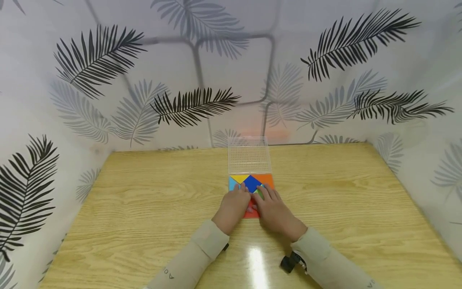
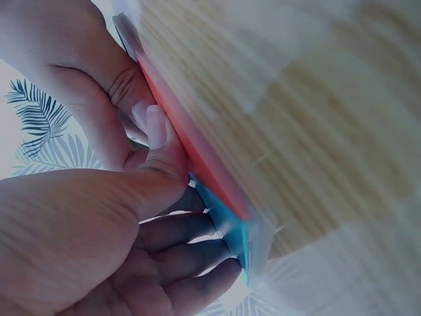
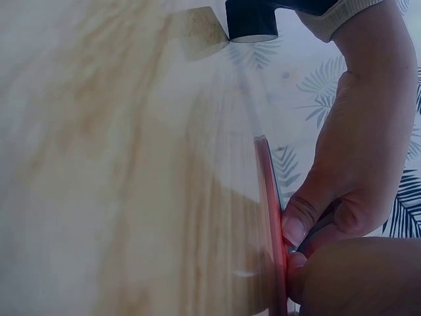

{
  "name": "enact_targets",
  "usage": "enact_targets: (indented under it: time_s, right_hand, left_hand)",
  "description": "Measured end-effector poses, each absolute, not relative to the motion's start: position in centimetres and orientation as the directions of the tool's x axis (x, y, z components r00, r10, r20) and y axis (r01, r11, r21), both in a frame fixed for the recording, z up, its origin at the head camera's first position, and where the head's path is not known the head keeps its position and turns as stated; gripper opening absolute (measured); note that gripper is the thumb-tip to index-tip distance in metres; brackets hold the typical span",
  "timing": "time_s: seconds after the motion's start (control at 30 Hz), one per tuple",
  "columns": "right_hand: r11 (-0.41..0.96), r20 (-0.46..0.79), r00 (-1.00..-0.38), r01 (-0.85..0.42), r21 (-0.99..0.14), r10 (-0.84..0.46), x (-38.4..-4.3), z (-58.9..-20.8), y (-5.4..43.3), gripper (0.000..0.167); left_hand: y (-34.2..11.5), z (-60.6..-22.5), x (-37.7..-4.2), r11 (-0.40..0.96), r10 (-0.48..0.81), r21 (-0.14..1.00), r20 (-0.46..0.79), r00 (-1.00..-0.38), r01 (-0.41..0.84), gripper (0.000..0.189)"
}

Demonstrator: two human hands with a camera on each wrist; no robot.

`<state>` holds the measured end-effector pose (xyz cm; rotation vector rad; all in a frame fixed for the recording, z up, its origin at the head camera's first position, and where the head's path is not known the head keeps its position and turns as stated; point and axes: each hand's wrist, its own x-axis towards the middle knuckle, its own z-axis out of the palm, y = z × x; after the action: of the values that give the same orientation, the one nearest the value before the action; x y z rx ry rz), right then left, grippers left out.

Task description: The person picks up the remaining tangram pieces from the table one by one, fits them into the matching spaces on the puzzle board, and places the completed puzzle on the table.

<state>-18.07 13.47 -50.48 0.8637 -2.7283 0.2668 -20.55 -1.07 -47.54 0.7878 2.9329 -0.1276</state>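
A flat set of coloured tangram pieces lies in a clear plastic case on the table. Yellow piece [image 1: 240, 178], blue piece [image 1: 251, 184], orange piece [image 1: 268, 179] and light-blue piece [image 1: 232, 182] show at its far side; the red piece [image 1: 252, 214] lies at the near edge. My left hand [image 1: 234, 206] rests on the left and middle pieces, its thumb at the red edge in the left wrist view. My right hand [image 1: 273, 208] touches the right side, its fingers over a green piece [image 1: 259, 193]. The two thumbs meet at the near edge; the hands hide the middle pieces.
The case's clear textured lid [image 1: 250, 155] lies folded back behind the pieces. A wooden table [image 1: 155, 192] spreads around the case. Leaf-patterned cloth [image 1: 223, 80] hangs behind and beside the table. A black wrist camera [image 1: 288, 263] sits under the right sleeve.
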Motion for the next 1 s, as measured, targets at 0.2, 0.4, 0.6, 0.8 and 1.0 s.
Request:
enact_targets:
  time_s: [0.2,0.4,0.6,0.8,1.0]
  right_hand:
    - [0.809,0.310,-0.791,-0.579,-0.100,-0.528,-18.1,-50.7,13.5,0.023]
    - [0.803,0.329,-0.785,-0.585,-0.113,-0.525,-18.4,-51.0,13.4,0.025]
    - [0.808,0.302,-0.802,-0.572,-0.139,-0.516,-19.6,-51.7,13.6,0.029]
    - [0.801,0.220,-0.821,-0.566,-0.196,-0.526,-20.8,-51.9,14.5,0.037]
    - [0.781,0.172,-0.840,-0.543,-0.309,-0.515,-20.9,-51.1,15.2,0.047]
  left_hand:
    - [-1.0,-47.8,-20.7,0.860,0.498,-0.059,-0.113,-0.860,0.506,0.036]
    - [-1.2,-48.0,-20.5,0.846,0.513,-0.112,-0.092,-0.854,0.521,0.038]
    - [-2.1,-48.8,-21.4,0.815,0.563,-0.160,-0.011,-0.826,0.558,0.052]
    - [-3.6,-49.1,-22.3,0.791,0.612,-0.064,0.055,-0.789,0.609,0.057]
    - [-4.9,-48.9,-22.2,0.753,0.645,0.040,0.153,-0.749,0.657,0.052]
